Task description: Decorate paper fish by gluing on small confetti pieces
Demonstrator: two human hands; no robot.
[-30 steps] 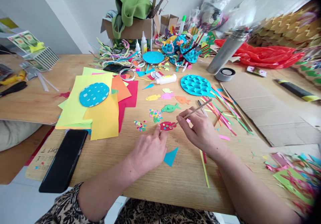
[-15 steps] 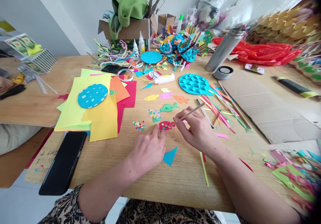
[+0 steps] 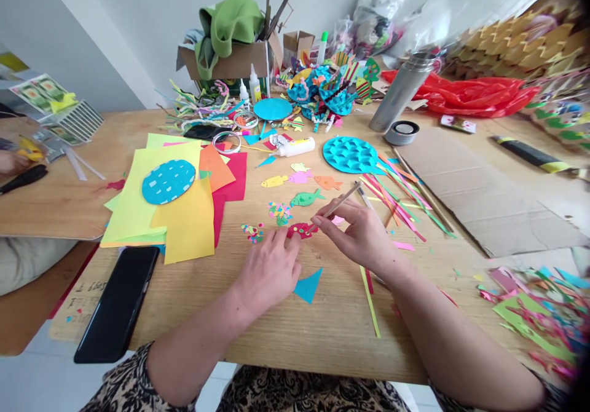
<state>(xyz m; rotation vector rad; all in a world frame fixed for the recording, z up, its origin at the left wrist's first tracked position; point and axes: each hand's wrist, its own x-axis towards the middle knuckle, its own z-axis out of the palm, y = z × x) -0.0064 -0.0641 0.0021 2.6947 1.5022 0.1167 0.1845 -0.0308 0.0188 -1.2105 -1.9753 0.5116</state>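
Note:
A red paper fish [image 3: 300, 230] with small coloured dots lies flat on the table. The fingertips of my left hand [image 3: 271, 264] rest at its lower left edge, fingers stretched forward and holding nothing. Between the thumb and fingers of my right hand [image 3: 362, 233] is a thin wooden stick [image 3: 343, 199], its lower tip at the fish's tail end. Two little heaps of paper confetti, one mixed [image 3: 280, 211] and one of round dots [image 3: 252, 232], lie to the left. A green paper fish [image 3: 306, 198] and several other coloured fish lie beyond. Nearer me is a blue paper triangle [image 3: 308, 286].
Coloured paper sheets [image 3: 188, 233] and a black phone [image 3: 117, 304] lie left. A white glue bottle [image 3: 297, 147] and blue scalloped disc [image 3: 350, 155] lie beyond the fish. Right are paper strips [image 3: 405, 209], cardboard [image 3: 488, 197] and a steel flask [image 3: 403, 92]. Another person's hand [image 3: 11, 158] shows far left.
The view has shifted slightly. The stick's tip stays near the red fish's tail, and my left hand keeps its place at the fish's edge.

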